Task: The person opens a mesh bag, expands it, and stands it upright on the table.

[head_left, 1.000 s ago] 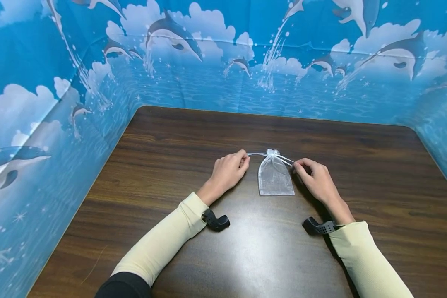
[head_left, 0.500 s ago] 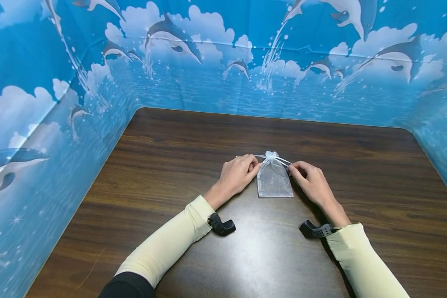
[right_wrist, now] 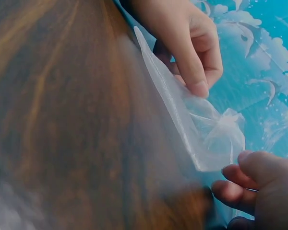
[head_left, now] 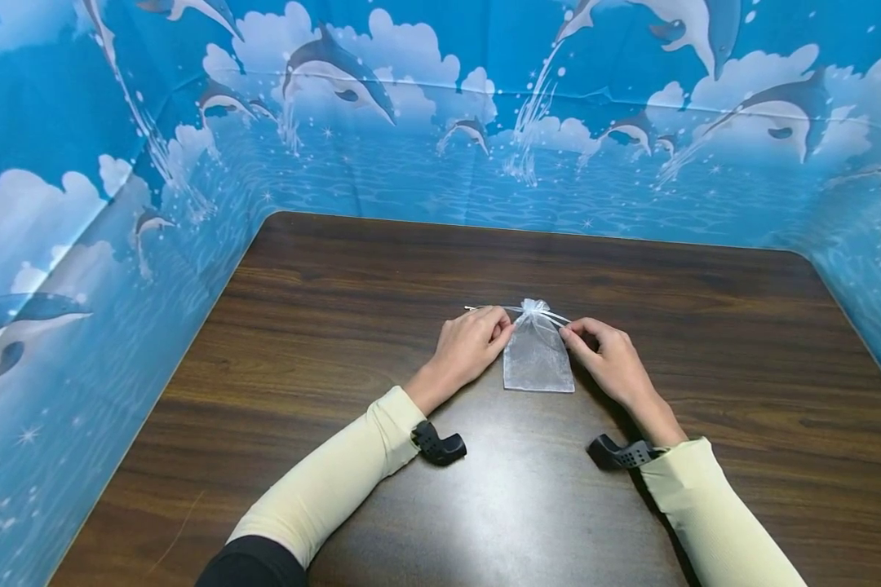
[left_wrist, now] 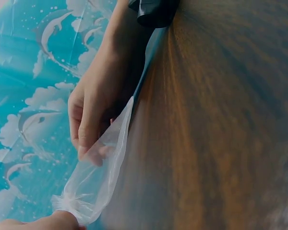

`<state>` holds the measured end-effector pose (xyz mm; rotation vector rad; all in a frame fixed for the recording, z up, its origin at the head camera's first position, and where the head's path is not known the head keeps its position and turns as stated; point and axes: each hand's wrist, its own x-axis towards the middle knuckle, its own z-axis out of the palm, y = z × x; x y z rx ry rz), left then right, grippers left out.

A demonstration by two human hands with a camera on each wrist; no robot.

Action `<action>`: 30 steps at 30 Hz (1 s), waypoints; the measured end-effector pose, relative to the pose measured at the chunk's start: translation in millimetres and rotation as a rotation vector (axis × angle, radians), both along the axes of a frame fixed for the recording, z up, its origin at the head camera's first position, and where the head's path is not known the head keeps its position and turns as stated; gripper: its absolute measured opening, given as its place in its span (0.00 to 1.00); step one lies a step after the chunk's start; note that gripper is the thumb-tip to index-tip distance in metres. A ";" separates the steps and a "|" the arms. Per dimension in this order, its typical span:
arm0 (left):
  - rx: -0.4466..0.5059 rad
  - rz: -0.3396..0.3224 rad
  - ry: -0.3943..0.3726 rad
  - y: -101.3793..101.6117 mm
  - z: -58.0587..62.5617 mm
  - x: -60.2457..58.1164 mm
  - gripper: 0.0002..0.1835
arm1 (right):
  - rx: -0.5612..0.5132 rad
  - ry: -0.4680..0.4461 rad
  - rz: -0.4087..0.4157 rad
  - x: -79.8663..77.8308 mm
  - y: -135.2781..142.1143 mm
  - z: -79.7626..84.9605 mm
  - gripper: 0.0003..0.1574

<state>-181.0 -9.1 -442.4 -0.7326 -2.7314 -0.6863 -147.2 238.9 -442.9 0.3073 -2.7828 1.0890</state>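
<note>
A small sheer white organza drawstring bag lies on the table, its neck gathered at the far end. Thin white drawstrings run out from both sides of the neck. My left hand pinches the bag's left edge just below the neck; a loose string end pokes out behind its knuckles. On the other side, thumb and fingers of my right hand pinch the bag's right edge close to the strings. In the right wrist view, the gathered neck stands between both hands; the exact fingertip contact is partly hidden.
The dark wood-grain table has rounded far corners. A blue dolphin-print cloth hangs along its back and sides. Black wrist devices sit on both wrists over pale sleeves.
My left hand has let go of the left string and moved right to the bag's edge. The right hand has slid left along the strings to the bag. The bag shifted slightly left.
</note>
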 end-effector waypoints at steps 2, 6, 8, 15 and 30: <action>-0.002 -0.009 0.001 0.2 0.1 -0.2 0.08 | -0.006 -0.003 0.001 0.3 -0.9 -0.2 0.16; 0.002 -0.021 0.002 0.4 0.8 -0.8 0.08 | -0.005 0.005 0.006 -0.7 -2.6 -0.4 0.15; 0.002 -0.026 0.000 0.4 1.1 -1.1 0.08 | 0.000 0.013 0.010 -1.5 -3.1 -0.5 0.15; 0.009 -0.039 -0.006 0.4 0.6 -1.6 0.07 | -0.033 -0.016 0.014 -1.2 -3.4 0.6 0.19; 0.041 -0.033 -0.017 -0.2 1.4 0.3 0.06 | -0.015 0.011 0.033 0.7 -4.6 0.4 0.12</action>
